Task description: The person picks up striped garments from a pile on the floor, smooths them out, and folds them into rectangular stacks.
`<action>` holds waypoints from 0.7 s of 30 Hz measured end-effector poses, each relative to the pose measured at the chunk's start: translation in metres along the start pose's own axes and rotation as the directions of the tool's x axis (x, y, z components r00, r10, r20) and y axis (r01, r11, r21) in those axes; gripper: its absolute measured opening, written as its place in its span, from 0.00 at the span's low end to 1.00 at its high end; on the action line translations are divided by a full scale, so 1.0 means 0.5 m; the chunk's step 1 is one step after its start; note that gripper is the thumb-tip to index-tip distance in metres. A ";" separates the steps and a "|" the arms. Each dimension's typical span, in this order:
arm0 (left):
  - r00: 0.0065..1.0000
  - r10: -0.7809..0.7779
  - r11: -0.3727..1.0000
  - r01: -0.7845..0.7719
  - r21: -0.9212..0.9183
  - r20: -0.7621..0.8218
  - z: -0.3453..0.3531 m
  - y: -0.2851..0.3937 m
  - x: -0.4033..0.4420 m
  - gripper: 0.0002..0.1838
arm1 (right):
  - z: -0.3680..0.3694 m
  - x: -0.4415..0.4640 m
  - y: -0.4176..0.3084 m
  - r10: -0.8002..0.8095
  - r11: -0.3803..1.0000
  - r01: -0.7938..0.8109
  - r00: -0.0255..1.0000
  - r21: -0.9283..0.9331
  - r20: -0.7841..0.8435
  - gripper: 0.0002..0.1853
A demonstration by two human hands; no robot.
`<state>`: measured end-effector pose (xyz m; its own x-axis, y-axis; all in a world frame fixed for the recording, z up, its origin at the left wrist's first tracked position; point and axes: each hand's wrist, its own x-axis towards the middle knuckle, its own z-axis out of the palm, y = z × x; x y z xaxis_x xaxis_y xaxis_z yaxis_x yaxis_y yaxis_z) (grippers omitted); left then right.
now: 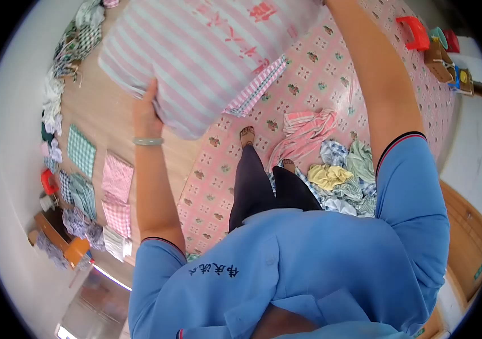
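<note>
A large folded pink-and-white striped cloth (207, 62) with red printed characters is held up in front of me. My left hand (149, 110), with a pale bangle at its wrist, is closed on the near left edge, the thumb lying against the cloth. Under its right side shows the edge of a folded checked cloth (258, 87). My right arm reaches toward the far right corner of the striped cloth. The frame's top edge cuts off that hand, so its fingers are hidden.
Folded cloths, one green checked (81, 150) and one pink (117, 176), lie on the left. A heap of loose laundry (331, 178) sits by my feet on the patterned pink floor (212, 186). At the upper right stand a red stool (415, 33) and a cardboard box (439, 61).
</note>
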<state>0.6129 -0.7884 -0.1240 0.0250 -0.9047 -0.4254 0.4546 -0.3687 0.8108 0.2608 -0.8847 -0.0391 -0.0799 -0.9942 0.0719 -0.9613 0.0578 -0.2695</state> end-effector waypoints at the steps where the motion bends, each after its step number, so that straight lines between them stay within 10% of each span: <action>1: 0.999 -0.034 0.999 0.034 0.000 -0.020 -0.024 -0.052 0.044 0.31 | 0.086 0.000 0.019 -0.161 0.957 0.085 0.951 -0.278 -0.263 0.23; 5: 0.878 -0.276 0.824 0.425 0.374 -0.390 -0.135 -0.323 0.137 0.33 | 0.516 -0.001 0.295 -0.142 0.964 0.144 0.990 0.222 -0.027 0.35; 7: 0.726 -0.494 0.416 0.681 0.603 -0.479 -0.222 -0.441 0.101 0.30 | 0.619 -0.195 0.355 0.079 0.959 -0.156 0.948 0.236 0.307 0.32; 11: 0.447 -0.831 0.142 0.747 0.649 -0.333 -0.394 -0.571 -0.020 0.25 | 0.653 -0.758 0.359 0.320 0.887 -0.403 0.185 -0.225 0.929 0.28; 13: 0.422 -0.845 0.066 0.692 0.719 -0.329 -0.370 -0.521 -0.103 0.24 | 0.578 -0.979 0.312 0.183 0.921 -0.295 -0.244 -0.252 0.952 0.26; 15: 0.376 -0.865 -0.042 0.604 0.796 -0.331 -0.366 -0.470 -0.108 0.24 | 0.431 -1.064 0.243 0.118 0.770 -0.545 -0.388 -0.331 0.914 0.25; 16: 0.328 -0.881 -0.133 0.518 0.845 -0.340 -0.361 -0.448 -0.100 0.24 | 0.380 -1.094 0.215 0.225 0.506 -0.739 -0.384 -0.445 0.895 0.29; 18: 0.400 -0.841 -0.182 0.424 0.887 -0.364 -0.339 -0.408 -0.059 0.23 | 0.383 -1.153 0.218 0.156 0.566 -0.754 -0.299 -0.333 0.941 0.24; 21: 0.576 -0.757 0.066 0.535 0.842 -0.307 -0.337 -0.366 0.036 0.21 | 0.413 -1.214 0.249 0.053 0.942 -0.271 0.706 0.200 0.706 0.14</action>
<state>0.6802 -0.7010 -0.3479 -0.0564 -0.1763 -0.9827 -0.7064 -0.6885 0.1641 0.2440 -0.2929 -0.3147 0.0787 -0.7629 -0.6417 -0.8309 0.3055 -0.4651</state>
